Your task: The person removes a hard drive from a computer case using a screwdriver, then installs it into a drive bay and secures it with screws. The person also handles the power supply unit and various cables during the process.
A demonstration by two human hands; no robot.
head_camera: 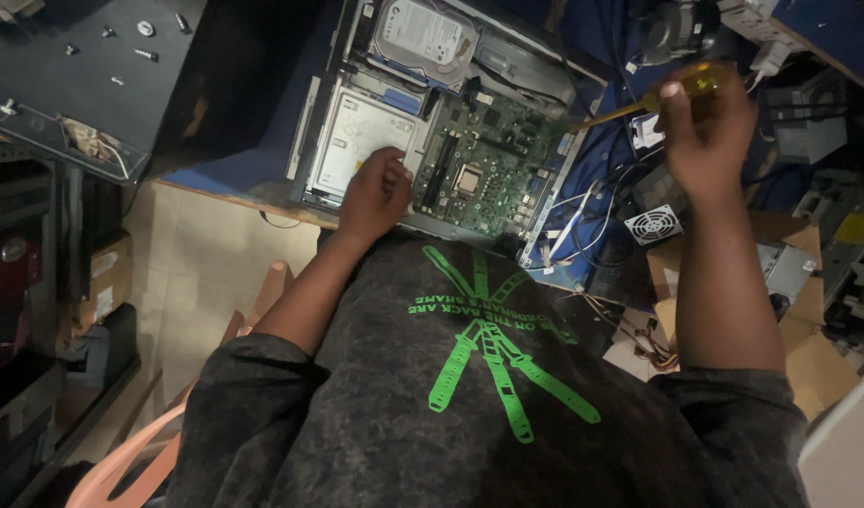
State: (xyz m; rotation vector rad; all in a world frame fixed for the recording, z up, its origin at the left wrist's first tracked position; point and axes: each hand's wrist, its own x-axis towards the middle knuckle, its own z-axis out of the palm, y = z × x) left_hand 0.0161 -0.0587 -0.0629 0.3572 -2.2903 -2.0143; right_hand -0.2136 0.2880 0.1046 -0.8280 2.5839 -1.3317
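Left of the left hand [376, 193] stand brown cardboard boxes [107, 277] with pale labels. That hand rests, fingers curled, on the silver drive cage [357, 141] of the open computer case [432, 122]; beyond it, a white-labelled hard drive [421, 38]. The right hand [710, 132] is clamped around a yellow-handled screwdriver [672, 92], tip over the green motherboard [484, 155].

You have one open computer case [432, 141] in front of you — inside it, one hard drive [423, 38], one green motherboard [493, 155] and one silver drive cage [361, 141]. One yellow-handled screwdriver [658, 99], one small grey fan [653, 226] — and about six loose screws [145, 30] on the black panel [84, 89].
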